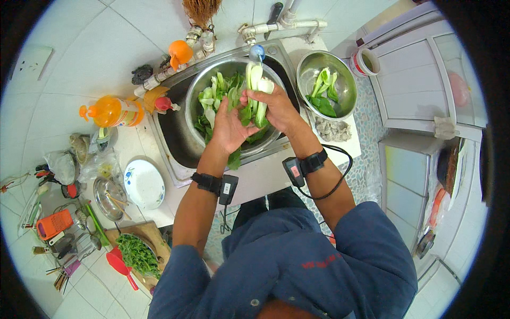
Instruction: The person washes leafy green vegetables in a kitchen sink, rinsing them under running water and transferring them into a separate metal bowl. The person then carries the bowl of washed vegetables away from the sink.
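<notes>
My right hand [279, 109] grips a few stalks of bok choy [257, 85], white ends up, under a tap with a blue spout [257, 52]. My left hand [231, 125] is beside them, palm up with fingers spread, near the leaves; whether it touches them is hard to tell. Below both hands a large steel basin [194, 85] rests in the sink [171, 139], with more leafy greens [217, 93] in it. To the right, a smaller steel bowl [348, 73] has some bok choy [324, 89] inside.
Left of the sink are an orange detergent bottle [115, 111], a white dish [144, 184] and a metal bowl with chopsticks [104, 203]. Farther down, cut greens [137, 253] lie by a red ladle [117, 261] on a wooden board [153, 231]. A grey rag [334, 129] lies right of the sink.
</notes>
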The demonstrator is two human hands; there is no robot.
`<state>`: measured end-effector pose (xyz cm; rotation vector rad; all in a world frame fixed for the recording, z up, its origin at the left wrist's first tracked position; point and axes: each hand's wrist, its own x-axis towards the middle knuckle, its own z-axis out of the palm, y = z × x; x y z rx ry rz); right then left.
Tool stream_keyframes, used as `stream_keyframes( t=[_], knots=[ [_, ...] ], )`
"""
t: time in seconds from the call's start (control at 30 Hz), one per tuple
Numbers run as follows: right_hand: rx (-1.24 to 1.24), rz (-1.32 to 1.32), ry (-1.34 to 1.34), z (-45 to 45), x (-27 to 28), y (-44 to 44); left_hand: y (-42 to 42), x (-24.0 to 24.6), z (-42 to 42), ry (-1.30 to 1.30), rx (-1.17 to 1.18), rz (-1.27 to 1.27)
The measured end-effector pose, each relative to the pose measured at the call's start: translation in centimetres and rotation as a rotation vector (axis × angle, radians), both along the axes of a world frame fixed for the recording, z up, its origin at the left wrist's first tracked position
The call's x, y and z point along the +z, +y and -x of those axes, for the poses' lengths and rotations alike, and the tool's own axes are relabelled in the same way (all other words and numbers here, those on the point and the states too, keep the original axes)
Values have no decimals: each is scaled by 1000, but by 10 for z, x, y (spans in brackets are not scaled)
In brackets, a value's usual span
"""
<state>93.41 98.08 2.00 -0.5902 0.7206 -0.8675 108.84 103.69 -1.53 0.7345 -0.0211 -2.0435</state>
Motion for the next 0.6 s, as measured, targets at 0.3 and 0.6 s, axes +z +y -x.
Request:
stream_keyframes(
  t=[0.3, 0.6],
  knots=[
    [-201, 158, 599, -13, -34, 37, 6, 7, 2, -403, -11, 44],
    [-265, 524, 662, -36, 2, 60, 13, 22, 19, -817, 318, 432]
  ],
)
